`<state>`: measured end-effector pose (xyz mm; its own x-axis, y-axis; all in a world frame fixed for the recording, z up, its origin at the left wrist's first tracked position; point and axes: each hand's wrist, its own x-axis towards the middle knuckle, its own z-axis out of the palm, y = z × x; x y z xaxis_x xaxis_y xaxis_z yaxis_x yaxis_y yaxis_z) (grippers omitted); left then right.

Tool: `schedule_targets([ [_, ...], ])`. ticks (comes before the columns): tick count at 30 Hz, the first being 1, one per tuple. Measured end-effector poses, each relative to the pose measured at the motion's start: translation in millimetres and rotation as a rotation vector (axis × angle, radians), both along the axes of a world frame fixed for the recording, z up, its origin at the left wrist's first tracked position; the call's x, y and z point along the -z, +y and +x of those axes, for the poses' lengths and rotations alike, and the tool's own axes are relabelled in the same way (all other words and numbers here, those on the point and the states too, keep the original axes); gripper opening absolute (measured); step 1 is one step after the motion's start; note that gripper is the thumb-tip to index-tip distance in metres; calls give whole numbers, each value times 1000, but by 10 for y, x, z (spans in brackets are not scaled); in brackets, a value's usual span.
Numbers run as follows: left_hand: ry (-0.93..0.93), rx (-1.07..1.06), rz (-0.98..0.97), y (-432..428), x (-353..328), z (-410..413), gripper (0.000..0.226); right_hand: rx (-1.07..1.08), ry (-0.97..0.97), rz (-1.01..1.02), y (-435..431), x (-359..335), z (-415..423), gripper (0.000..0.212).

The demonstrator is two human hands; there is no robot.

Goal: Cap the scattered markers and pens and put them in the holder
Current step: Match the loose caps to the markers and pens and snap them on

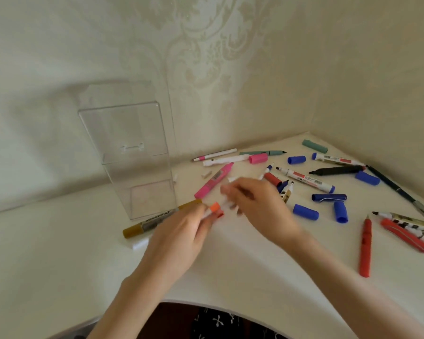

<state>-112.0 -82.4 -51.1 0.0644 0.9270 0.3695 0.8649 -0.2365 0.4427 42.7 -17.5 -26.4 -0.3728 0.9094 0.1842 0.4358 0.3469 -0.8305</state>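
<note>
Orange-capped marker [214,207] pinched by left hand [179,237] fingers; right hand [256,206] fingers grip its barrel.

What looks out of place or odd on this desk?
Nothing spilled or broken. The clear holder stands empty, while markers lie scattered to its right, several uncapped, like the black marker, with loose blue caps among them. Left hand and right hand grip an orange-capped marker.

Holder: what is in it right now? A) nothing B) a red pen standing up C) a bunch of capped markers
A: the holder shows only the wall through it, and the markers lie on the table.
</note>
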Motion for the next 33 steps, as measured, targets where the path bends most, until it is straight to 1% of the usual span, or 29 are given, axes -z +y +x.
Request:
schedule_targets([
  [2, 143, -163, 38, 72, -1, -51, 26, 34, -214, 162, 315, -8, -32, 25],
  [3, 162, -226, 32, 93, -8, -61, 22, 24, -314, 233, 468, 10, -56, 29],
  [4, 156, -278, 22, 107, -9, -67, 20, -18, -429, 305, 597, 47, -88, 34],
  [6, 110, -345, 8, 138, 6, -69, 22, -148, -681, 410, 752, 165, -187, 50],
  [7, 83, -360, 1, 162, 16, -62, 24, -205, -785, 445, 790, 232, -230, 57],
  [8, 58, -359, -3, 189, 20, -50, 26, -234, -836, 491, 805, 280, -261, 58],
  [9, 32, -346, -3, 217, 22, -31, 26, -247, -832, 566, 821, 320, -264, 55],
  [11, -17, -314, 0, 270, -1, 22, 28, -248, -762, 745, 842, 325, -193, 39],
  [13, -14, -298, -9, 342, -40, 74, 31, -222, -749, 848, 846, 289, -43, 28],
  [15, 37, -299, -32, 452, -89, 129, 31, -195, -747, 866, 822, 249, 148, 32],
  [19, 124, -269, -121, 741, -136, 240, 30, -93, -713, 811, 698, 179, 577, 50],
  [23, 258, -278, -278, 939, -130, 349, 29, -16, -675, 796, 579, 192, 832, 49],
  [24, 294, -286, -288, 970, -129, 372, 30, 9, -654, 792, 564, 195, 867, 47],
  [25, 310, -289, -257, 997, -122, 399, 31, 32, -627, 789, 552, 195, 890, 46],
  [26, 275, -282, -187, 1005, -123, 431, 31, 53, -603, 782, 540, 192, 900, 46],
  [27, 159, -253, -98, 999, -125, 478, 31, 78, -579, 783, 527, 199, 901, 47],
  [28, -17, -189, -39, 988, -134, 538, 29, 106, -556, 784, 512, 197, 889, 48],
  [29, -218, -98, -49, 981, -151, 603, 28, 132, -533, 792, 502, 194, 867, 49],
  [31, -568, 101, -268, 968, -202, 727, 36, 165, -471, 811, 504, 182, 806, 45],
  [33, -784, 195, -481, 981, -225, 762, 40, 154, -407, 828, 535, 174, 744, 40],
])
